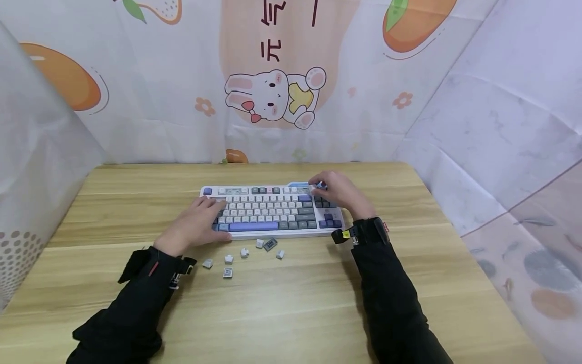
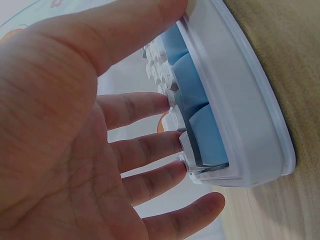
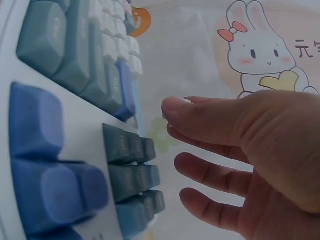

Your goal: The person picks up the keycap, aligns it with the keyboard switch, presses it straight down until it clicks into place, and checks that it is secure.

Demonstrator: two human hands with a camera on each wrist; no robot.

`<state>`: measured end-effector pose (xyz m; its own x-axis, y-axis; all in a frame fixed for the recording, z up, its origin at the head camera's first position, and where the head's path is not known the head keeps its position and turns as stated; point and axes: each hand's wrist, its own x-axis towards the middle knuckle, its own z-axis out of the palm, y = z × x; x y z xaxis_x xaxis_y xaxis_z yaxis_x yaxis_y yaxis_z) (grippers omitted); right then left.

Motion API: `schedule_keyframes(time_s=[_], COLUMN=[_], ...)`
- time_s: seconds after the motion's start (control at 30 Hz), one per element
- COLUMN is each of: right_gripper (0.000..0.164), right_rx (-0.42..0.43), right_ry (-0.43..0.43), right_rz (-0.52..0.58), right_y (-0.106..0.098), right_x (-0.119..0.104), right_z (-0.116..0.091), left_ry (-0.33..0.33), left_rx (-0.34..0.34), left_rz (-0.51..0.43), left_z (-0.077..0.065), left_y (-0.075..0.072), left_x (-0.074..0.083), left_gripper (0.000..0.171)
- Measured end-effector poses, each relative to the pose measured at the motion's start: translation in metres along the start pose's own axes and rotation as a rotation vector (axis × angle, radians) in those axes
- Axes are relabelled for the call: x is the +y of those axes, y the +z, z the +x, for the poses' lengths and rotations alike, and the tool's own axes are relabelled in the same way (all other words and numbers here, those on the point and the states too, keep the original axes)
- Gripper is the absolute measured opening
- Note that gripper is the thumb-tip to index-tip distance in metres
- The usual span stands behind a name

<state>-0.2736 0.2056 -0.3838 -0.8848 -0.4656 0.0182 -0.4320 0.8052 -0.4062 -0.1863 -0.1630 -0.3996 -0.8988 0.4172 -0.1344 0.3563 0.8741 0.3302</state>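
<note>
In the head view, the left arm [image 1: 125, 303] rises from the lower left and the right arm [image 1: 395, 298] from the lower right, both in dark sleeves. The left hand [image 1: 193, 227], left of centre, lies with fingers [image 2: 150, 150] spread and nearly straight, thumb [image 2: 120, 42] held apart. The right hand [image 1: 341, 192], right of centre, pinches with thumb [image 3: 210, 120] and a finger; in the right wrist view, two lower fingers bend loosely.

I see smooth, hard-looking plastic with a soft sheen on the keyboard case [image 2: 240, 100]. Its keycaps [image 3: 37, 120] look like matt, smooth plastic, and the loose keycaps [image 1: 228, 273] seem to be plastic too. My tabletop [image 1: 273, 313] has a smooth, faintly glossy wood-grain finish. My sleeves [image 1: 395, 298] are dull cloth, and the printed backdrop [image 1: 173, 116] looks like matt, creased fabric or thin sheeting.
</note>
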Motion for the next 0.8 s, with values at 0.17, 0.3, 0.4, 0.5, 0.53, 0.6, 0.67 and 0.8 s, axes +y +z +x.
schedule_keyframes(time_s=[0.17,0.3,0.4,0.5,0.53,0.6,0.67,0.8], right_gripper=[0.027,0.027,0.027,0.027,0.027,0.027,0.026,0.025], right_rx=[-0.017,-0.017,-0.006,0.006,0.012,0.022,0.035,0.059], right_ry=[0.007,0.007,-0.004,-0.003,-0.001,0.008,0.009,-0.002], right_rz=[-0.021,-0.045,-0.065,-0.071,-0.072,-0.075,-0.078,-0.086], right_y=[0.004,0.01,0.011,0.013,0.014,0.016,0.019,0.021], right_x=[-0.002,-0.002,0.0,-0.001,-0.001,-0.001,-0.001,0.0], right_z=[0.008,0.012,0.012,0.012,0.012,0.013,0.015,0.016], left_ry=[-0.004,-0.007,-0.009,-0.015,-0.017,-0.023,-0.025,-0.03], left_rx=[-0.006,-0.007,-0.006,-0.005,-0.005,-0.005,-0.004,-0.008], left_rz=[0.005,0.007,0.007,0.011,0.011,0.015,0.016,0.019], left_z=[0.001,0.001,0.002,0.002,0.003,0.002,0.002,0.002], left_y=[0.0,0.0,0.001,0.001,0.001,0.0,0.0,-0.001], left_x=[-0.002,-0.001,0.0,0.0,0.0,0.0,0.001,0.001], left_gripper=[0.091,0.089,0.09,0.091,0.091,0.091,0.09,0.09])
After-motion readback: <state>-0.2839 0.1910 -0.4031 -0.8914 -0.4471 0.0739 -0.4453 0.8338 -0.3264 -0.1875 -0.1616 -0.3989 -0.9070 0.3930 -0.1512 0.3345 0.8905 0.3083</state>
